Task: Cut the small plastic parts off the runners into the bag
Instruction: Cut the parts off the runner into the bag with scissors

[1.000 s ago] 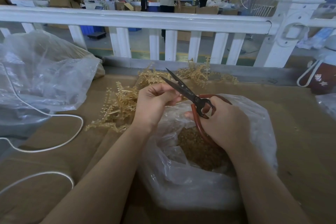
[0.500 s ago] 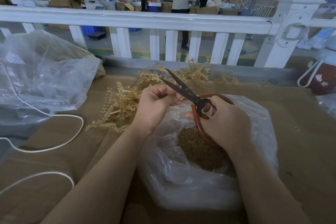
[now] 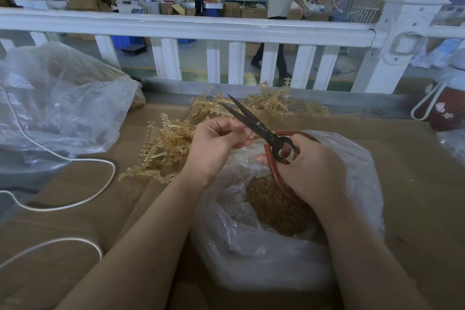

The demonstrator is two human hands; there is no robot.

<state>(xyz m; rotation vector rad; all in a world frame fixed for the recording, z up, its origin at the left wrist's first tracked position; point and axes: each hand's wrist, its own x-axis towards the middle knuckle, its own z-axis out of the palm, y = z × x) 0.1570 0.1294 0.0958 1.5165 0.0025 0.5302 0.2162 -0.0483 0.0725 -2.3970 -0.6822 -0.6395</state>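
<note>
You've got a white railing (image 3: pixel 191 26) ahead, a white cord (image 3: pixel 75 205) looping left, and a red pouch (image 3: pixel 444 112) far right.

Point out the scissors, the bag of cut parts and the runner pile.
scissors (image 3: pixel 254 122): head view, on the blades.
bag (image 3: pixel 264 259): head view, front wall.
runner pile (image 3: pixel 166 151): head view, middle.

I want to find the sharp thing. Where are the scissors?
In the head view the scissors are in the middle, gripped by the right hand above the open bag, blades pointing up-left past the left hand.
</note>
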